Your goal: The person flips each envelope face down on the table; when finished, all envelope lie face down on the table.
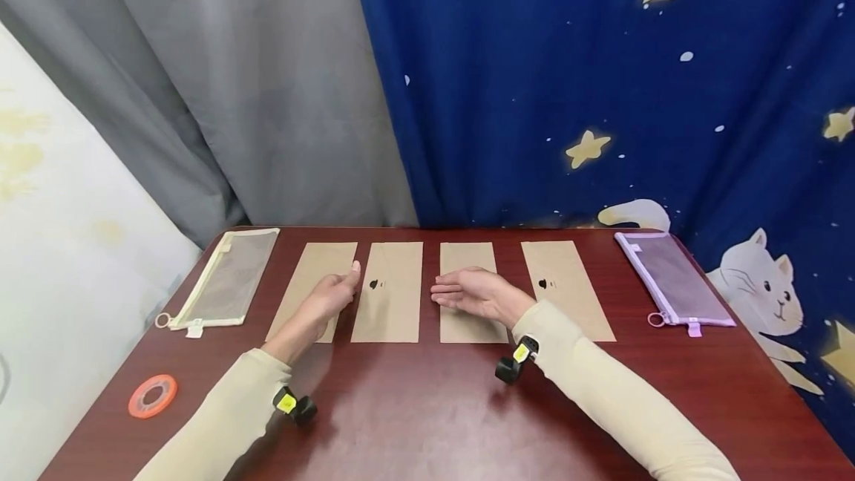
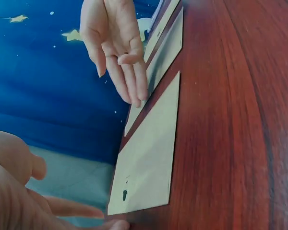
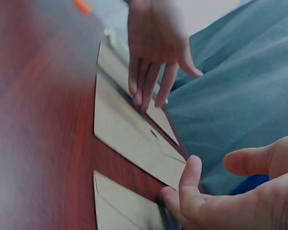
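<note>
Several flat brown paper rectangles, perhaps bags or envelopes, lie in a row on the table. My left hand (image 1: pixel 326 301) hovers by the leftmost paper (image 1: pixel 309 270), palm turned inward and fingers extended. Beside it lies the middle-left paper (image 1: pixel 395 310), which carries a small black hat-like print. Over the middle-right paper (image 1: pixel 469 329) is my right hand (image 1: pixel 476 292), its fingers fairly straight and pointing left. The rightmost paper (image 1: pixel 568 288) bears a similar print. Both wrist views show the palms facing each other, with nothing held in either hand.
A pale yellow mesh zip pouch (image 1: pixel 230 277) lies at the table's left, a purple mesh zip pouch (image 1: pixel 675 277) at its right. An orange ring (image 1: pixel 136 401), like a tape roll, sits front left on the dark red table (image 1: pixel 414 421). Curtains (image 1: pixel 294 95) hang behind.
</note>
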A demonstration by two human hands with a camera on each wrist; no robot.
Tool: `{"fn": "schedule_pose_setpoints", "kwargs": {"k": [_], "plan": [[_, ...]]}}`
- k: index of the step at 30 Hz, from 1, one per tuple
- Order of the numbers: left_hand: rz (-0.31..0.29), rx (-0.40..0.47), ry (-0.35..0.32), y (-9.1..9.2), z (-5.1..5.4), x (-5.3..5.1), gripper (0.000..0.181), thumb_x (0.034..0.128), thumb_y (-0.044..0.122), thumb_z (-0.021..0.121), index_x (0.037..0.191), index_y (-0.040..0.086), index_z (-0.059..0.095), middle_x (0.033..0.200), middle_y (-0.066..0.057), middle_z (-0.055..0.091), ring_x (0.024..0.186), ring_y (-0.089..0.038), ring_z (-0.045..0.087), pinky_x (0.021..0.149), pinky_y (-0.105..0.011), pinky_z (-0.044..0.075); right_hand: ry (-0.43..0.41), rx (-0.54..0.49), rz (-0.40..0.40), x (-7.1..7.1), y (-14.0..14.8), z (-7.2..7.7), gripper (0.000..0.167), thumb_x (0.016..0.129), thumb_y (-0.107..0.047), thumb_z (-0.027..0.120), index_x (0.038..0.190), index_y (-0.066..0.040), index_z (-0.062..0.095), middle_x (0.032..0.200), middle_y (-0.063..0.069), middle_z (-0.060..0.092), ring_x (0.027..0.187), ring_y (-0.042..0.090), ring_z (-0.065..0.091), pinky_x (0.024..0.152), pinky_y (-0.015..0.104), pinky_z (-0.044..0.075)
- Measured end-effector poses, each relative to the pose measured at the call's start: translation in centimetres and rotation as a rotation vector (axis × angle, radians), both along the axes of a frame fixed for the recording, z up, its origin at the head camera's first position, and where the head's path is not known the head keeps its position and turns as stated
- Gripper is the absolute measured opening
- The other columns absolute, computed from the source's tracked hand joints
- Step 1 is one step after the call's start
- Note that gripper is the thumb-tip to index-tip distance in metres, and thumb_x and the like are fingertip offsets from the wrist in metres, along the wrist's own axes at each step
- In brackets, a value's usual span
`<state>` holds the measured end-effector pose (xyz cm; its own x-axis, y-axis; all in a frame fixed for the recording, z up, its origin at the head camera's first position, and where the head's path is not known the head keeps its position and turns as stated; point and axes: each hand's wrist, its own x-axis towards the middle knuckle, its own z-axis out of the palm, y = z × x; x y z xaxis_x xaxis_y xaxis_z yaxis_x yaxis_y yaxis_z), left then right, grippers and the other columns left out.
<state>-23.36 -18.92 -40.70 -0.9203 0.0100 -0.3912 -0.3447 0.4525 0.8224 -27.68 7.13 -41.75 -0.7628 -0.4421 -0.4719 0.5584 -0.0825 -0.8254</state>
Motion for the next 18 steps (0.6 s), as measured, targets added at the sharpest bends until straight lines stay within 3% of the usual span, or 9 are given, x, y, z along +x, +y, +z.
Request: {"fn": "schedule_pose_setpoints", "kwargs": {"k": [3,9,14,17,18], "plan": [[-0.012,0.011,-0.013,0.2,0.2,-0.4,0.080,0.1085,0.053,0.025,0.151,-0.015,0.028,0.153,-0.034,0.038,0.146,-0.045,0.036,0.124,-0.054,0.027,-0.085,-0.082,-0.034,0.2,-0.4,-0.2,0.051,0.106,-0.004,0.041,0.151,0.014,0.026,0.158,0.034,0.026,0.150,0.043,0.028,0.126,0.044,0.028],[-0.040,0.062,-0.066,0.2,0.6,-1.6,0.076,0.1103,0.044,0.028,0.147,-0.023,0.024,0.149,-0.040,0.039,0.143,-0.045,0.040,0.120,-0.048,0.036,-0.166,-0.105,-0.078,0.1,-1.7,-0.1,0.057,0.105,-0.010,0.050,0.149,0.014,0.024,0.155,0.034,0.027,0.148,0.041,0.031,0.123,0.042,0.033],[0.007,0.151,-0.114,0.0,0.6,-2.7,0.071,0.1105,0.038,0.031,0.146,-0.023,0.022,0.149,-0.038,0.034,0.144,-0.043,0.039,0.119,-0.045,0.038,-0.164,-0.058,-0.082,-0.3,-2.3,-0.2,0.056,0.104,-0.011,0.052,0.147,0.016,0.028,0.151,0.035,0.032,0.144,0.040,0.036,0.121,0.042,0.037],[-0.020,0.170,-0.102,-0.2,0.6,-2.9,0.063,0.1113,0.029,0.031,0.146,-0.023,0.023,0.153,-0.039,0.031,0.143,-0.041,0.040,0.119,-0.044,0.039,-0.114,-0.010,-0.061,-0.3,-2.2,-0.3,0.050,0.104,-0.010,0.053,0.143,0.016,0.037,0.135,0.029,0.046,0.127,0.032,0.052,0.113,0.036,0.047],[-0.026,0.169,-0.092,-0.2,0.7,-2.9,0.059,0.1112,0.024,0.032,0.145,-0.023,0.026,0.150,-0.037,0.037,0.137,-0.038,0.046,0.117,-0.042,0.042,-0.081,0.016,-0.051,-0.2,-2.2,-0.3,0.046,0.104,-0.009,0.054,0.141,0.015,0.041,0.126,0.025,0.051,0.117,0.027,0.057,0.106,0.032,0.051]]}}
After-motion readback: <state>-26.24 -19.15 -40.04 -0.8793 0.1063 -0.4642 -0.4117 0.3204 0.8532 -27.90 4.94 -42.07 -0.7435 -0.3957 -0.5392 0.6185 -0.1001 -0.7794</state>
